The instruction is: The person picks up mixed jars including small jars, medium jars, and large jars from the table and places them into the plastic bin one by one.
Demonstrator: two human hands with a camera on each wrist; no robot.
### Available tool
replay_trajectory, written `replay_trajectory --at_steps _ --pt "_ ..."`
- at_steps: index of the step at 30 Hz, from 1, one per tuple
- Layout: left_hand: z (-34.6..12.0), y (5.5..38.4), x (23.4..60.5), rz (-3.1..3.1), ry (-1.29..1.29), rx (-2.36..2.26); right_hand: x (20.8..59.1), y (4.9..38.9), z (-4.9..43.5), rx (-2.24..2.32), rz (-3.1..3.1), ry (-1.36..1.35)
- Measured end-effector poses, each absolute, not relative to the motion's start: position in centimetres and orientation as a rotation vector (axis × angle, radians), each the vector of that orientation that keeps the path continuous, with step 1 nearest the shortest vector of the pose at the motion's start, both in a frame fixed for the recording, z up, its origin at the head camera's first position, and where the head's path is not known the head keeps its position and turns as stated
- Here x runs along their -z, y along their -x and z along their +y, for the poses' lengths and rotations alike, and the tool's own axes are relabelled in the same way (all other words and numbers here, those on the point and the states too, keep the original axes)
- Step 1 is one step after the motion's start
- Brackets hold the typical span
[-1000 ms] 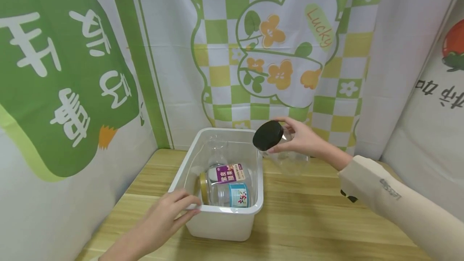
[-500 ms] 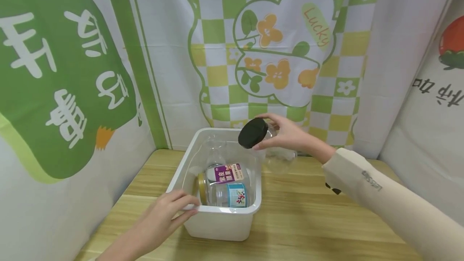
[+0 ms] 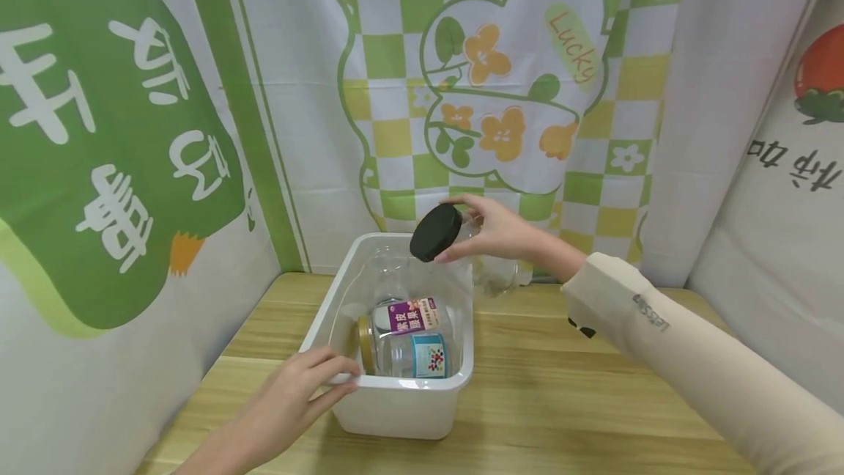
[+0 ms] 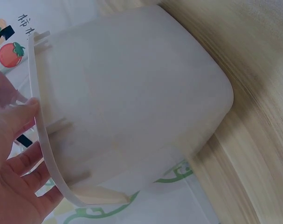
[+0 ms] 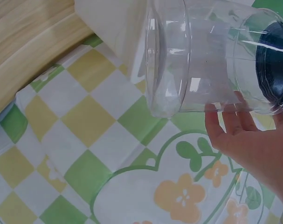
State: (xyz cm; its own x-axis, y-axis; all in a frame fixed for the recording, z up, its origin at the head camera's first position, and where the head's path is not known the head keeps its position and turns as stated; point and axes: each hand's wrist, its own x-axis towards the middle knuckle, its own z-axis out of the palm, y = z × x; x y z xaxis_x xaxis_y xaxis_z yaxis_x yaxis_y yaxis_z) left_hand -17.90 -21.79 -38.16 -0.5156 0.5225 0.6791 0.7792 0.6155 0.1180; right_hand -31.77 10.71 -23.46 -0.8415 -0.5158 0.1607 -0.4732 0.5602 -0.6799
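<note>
My right hand (image 3: 497,229) grips a clear plastic jar (image 5: 209,60) near its black lid (image 3: 436,232). The jar is tilted, lid toward the left, above the right rim of a white plastic bin (image 3: 395,409). My left hand (image 3: 297,391) holds the bin's near left rim, thumb outside and fingers over the edge in the left wrist view. Inside the bin lie a jar with a purple label (image 3: 413,316) and a gold lid (image 3: 366,345), a smaller jar with a blue label (image 3: 429,355), and a clear container (image 3: 390,273) at the back.
The bin stands on a wood-grain table (image 3: 593,402). Behind it hangs a checked green and yellow cloth (image 3: 389,94). Printed white cloth also hangs at the left and right sides of the table.
My right hand has carried the black-lidded jar leftward and slightly up, from beside the bin to over its right rim. The left hand stays on the rim.
</note>
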Motion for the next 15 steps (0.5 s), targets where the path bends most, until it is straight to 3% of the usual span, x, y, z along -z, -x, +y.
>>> replay_trajectory --at_steps 15 --pt "-21.6 17.9 38.0 -2.268 1.008 0.552 22.6 31.8 8.3 1.189 2.640 0.871"
